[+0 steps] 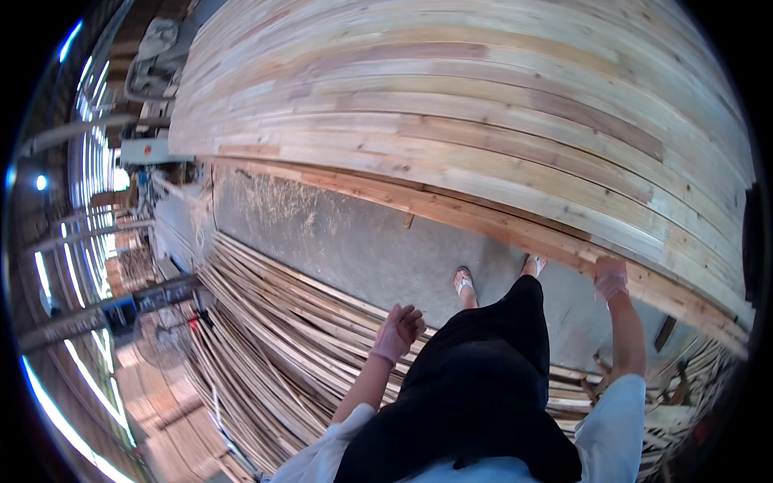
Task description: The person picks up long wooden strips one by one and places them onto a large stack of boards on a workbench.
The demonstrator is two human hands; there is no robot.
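My left hand (pixel 398 330), in a thin pale glove, hangs in the air over a pile of long wooden strips (pixel 282 306). Its fingers are loosely bent and apart, with nothing in them. Out to the right, my right hand (pixel 611 279), gloved the same way, is closed over a long reddish wooden beam (pixel 515 229); its fingertips are partly hidden. This beam runs along the near side of a broad layer of pale planks (pixel 451 105), laid edge to edge. A narrow gap shows between beam and planks.
Grey concrete floor (pixel 346 233) with sawdust lies between planks and strips. My sandalled feet (pixel 465 282) stand by the beam. Wood offcuts (pixel 684 378) lie at lower right. A standing fan (pixel 161 338), stacked boards (pixel 153 386) and a grey-green machine box (pixel 149 151) are at left.
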